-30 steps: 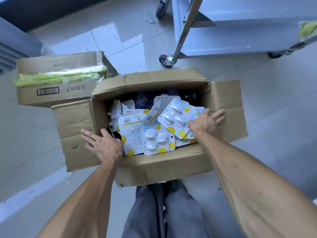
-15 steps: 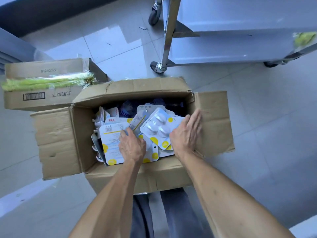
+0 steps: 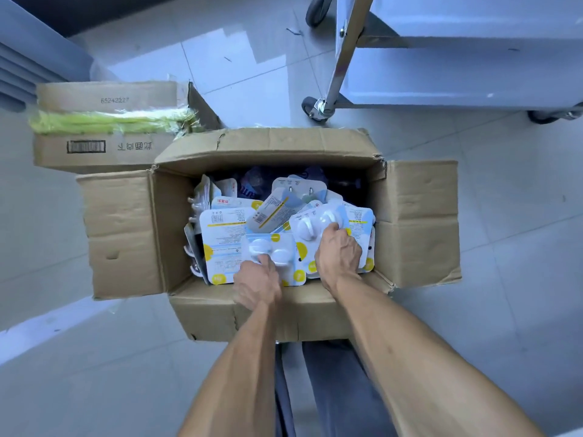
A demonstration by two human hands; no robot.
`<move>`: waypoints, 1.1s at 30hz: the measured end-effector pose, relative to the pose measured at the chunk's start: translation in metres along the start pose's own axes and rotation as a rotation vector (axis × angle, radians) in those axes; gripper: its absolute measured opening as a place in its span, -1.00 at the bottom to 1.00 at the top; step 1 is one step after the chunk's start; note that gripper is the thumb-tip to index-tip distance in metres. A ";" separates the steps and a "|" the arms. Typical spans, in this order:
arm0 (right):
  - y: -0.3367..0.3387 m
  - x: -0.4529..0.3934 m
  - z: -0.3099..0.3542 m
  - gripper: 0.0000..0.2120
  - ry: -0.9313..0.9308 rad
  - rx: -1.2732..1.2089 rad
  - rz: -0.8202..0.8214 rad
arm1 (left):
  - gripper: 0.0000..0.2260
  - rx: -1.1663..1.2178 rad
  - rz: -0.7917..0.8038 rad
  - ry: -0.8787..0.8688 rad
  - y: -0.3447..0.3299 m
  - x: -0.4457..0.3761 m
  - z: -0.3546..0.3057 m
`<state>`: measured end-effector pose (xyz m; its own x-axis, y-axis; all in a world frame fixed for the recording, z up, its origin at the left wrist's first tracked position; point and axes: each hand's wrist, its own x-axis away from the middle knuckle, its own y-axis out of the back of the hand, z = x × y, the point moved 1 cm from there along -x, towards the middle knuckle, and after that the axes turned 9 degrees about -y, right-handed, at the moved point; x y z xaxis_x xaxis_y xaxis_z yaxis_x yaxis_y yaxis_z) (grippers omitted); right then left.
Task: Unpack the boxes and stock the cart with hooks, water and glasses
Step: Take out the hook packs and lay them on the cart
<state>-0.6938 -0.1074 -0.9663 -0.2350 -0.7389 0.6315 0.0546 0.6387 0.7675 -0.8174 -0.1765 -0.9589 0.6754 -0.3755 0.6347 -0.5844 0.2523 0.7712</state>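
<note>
Fingers of the left hand [image 3: 257, 283] and right hand [image 3: 338, 255] curl onto blister-carded hook packs [image 3: 272, 253] heaped in the open cardboard box [image 3: 123, 231] on the floor. These look light, stiff-backed, slippery; card edges probably grip best.

tiled floor [image 3: 520, 247] — glossy | grey trousers [image 3: 334, 389] — bottom centre
</note>
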 end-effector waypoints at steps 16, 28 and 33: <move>0.008 0.024 0.006 -0.83 -0.124 -0.056 -0.026 | -0.80 0.246 -0.021 0.070 0.031 0.004 -0.010; 0.153 0.110 0.018 -0.85 -0.246 -0.250 -0.095 | -0.79 0.153 -0.027 -0.253 0.184 0.063 -0.042; 0.277 0.170 -0.003 -0.80 -0.313 -0.338 -0.206 | -0.76 0.133 -0.013 -0.416 0.284 0.140 -0.089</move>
<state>-0.7159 -0.0571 -0.6456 -0.5507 -0.7094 0.4398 0.2756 0.3428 0.8980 -0.8493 -0.0783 -0.6465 0.4603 -0.7119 0.5304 -0.6486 0.1383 0.7485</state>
